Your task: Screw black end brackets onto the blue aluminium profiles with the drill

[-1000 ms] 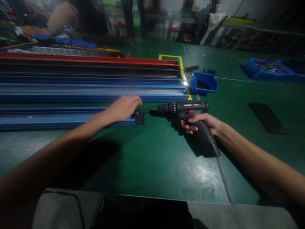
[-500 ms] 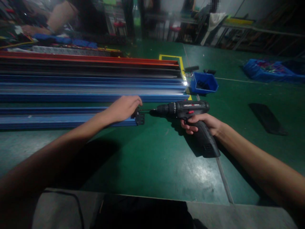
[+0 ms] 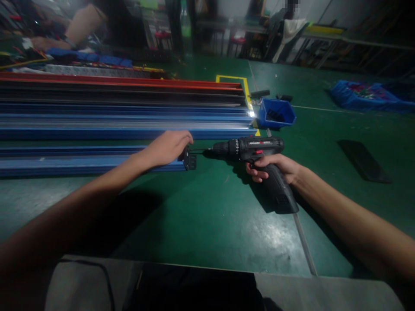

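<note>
A black cordless drill (image 3: 249, 149) lies level in my right hand (image 3: 275, 166), whose fingers are wrapped around the grip near the trigger. Its long thin bit points left and meets a black end cap (image 3: 190, 160) on the end of a blue metal rail (image 3: 81, 165). My left hand (image 3: 170, 147) rests over that rail end, palm down, with curled fingers holding the cap against it. The fingertips are partly hidden, and no screw can be made out at the bit's tip.
Behind lie several blue, black and red rails (image 3: 207, 133). A blue bin (image 3: 275, 114) with dark parts stands near their ends. A flat black piece (image 3: 363, 160) lies to the right. Across the table a co-worker's arm (image 3: 84, 26) reaches over cluttered parts.
</note>
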Demonstrator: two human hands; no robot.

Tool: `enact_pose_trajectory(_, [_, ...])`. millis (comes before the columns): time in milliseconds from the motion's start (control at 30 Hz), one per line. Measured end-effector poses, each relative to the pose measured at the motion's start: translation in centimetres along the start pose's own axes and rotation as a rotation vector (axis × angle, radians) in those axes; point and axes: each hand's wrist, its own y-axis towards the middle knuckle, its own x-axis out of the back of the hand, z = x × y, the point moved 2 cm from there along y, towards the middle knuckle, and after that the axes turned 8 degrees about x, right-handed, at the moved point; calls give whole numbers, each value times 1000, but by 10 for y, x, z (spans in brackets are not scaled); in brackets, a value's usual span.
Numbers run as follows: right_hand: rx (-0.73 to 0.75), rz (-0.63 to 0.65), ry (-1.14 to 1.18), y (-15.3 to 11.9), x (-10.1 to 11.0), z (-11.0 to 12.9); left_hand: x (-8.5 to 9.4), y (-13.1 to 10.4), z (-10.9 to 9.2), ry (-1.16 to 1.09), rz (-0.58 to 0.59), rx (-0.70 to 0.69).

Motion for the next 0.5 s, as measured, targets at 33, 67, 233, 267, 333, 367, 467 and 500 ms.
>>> enact_pose_trajectory(33, [3, -2, -5, 0, 0, 0, 0, 0, 0, 0, 0, 0])
enact_pose_trajectory(67, [5, -4, -9, 0, -1, 0, 0, 0, 0, -1, 0, 2])
enact_pose_trajectory(233, [6, -11, -18, 0, -1, 0, 0, 1, 0, 3, 8, 11])
enact_pose_trajectory(267, [4, -9, -17, 0, -1, 0, 0, 1, 0, 6, 9, 11])
enact_pose_trajectory(333, [4, -7, -13, 0, -1, 0, 0, 1, 0, 9, 9, 12])
enact_pose_trajectory(367, [5, -5, -10, 0, -1, 0, 0, 1, 0, 8, 6, 13])
enact_pose_trajectory(467, [10, -2, -12, 1, -1, 0, 0, 1, 1, 1, -3, 15])
enact_pose_trajectory(500, [11, -1, -14, 1, -1, 0, 0, 0, 1, 1, -3, 15])
